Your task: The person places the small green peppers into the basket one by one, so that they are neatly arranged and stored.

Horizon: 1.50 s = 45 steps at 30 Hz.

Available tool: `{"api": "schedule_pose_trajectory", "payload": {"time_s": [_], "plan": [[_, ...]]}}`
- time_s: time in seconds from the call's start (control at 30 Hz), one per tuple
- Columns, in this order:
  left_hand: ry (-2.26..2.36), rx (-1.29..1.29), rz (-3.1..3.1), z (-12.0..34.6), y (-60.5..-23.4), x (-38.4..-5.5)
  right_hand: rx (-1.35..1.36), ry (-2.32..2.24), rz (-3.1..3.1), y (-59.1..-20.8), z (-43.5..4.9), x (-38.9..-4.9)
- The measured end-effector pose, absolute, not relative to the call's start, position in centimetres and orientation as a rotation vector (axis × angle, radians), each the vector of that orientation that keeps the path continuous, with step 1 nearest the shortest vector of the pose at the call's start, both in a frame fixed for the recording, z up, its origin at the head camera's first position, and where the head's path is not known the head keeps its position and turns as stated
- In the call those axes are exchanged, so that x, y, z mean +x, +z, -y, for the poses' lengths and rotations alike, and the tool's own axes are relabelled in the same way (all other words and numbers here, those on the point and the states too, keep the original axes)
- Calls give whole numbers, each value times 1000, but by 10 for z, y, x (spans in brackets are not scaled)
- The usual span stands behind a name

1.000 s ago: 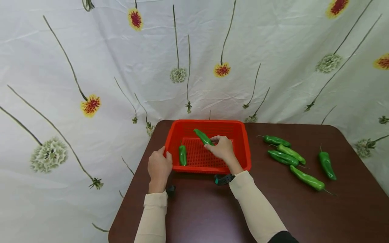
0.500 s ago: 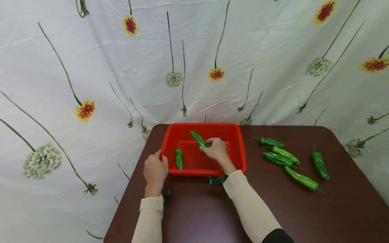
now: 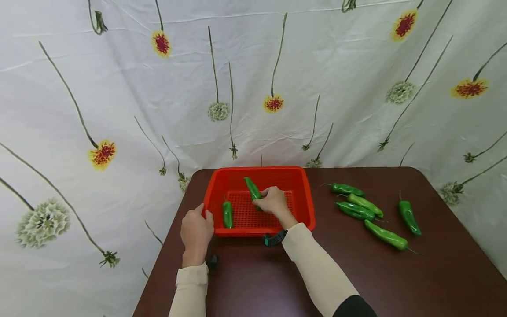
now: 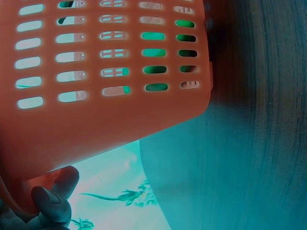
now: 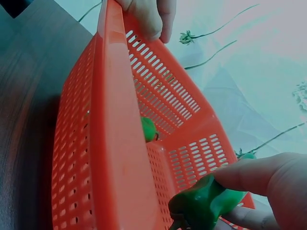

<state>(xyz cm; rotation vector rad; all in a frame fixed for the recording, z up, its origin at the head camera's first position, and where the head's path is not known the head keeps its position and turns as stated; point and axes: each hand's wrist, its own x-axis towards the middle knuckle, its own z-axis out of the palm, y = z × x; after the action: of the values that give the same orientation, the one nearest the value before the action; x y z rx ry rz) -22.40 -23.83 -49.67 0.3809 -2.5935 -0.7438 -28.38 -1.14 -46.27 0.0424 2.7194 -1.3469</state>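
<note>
Step in hand (judged): loading the red basket (image 3: 279, 176). The right hand (image 3: 272, 200) pinches the held pepper (image 3: 252, 188), which is tilted inside the basket. The left hand (image 3: 196, 230) grips the basket's left rim. A second pepper (image 3: 227, 214) rests on the basket floor; five loose peppers (image 3: 364, 204) lie on the bench (image 3: 245, 277). The next move calls for lowering and releasing. Compared with half a second ago, the held pepper slants more steeply; the left grip is unchanged.
</note>
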Motion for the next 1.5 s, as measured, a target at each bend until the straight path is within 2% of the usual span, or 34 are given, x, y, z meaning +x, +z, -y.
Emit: {"api": "schedule_pose_trajectory", "payload": {"time_s": [0.73,1.5], "plan": [[-738,381,2589,241,-497,-222,8,-1126,-2601,-472,40,-299],[-733,381,2603,238,-497,-224,-17,-918,-2654,-488,57,-298]]}}
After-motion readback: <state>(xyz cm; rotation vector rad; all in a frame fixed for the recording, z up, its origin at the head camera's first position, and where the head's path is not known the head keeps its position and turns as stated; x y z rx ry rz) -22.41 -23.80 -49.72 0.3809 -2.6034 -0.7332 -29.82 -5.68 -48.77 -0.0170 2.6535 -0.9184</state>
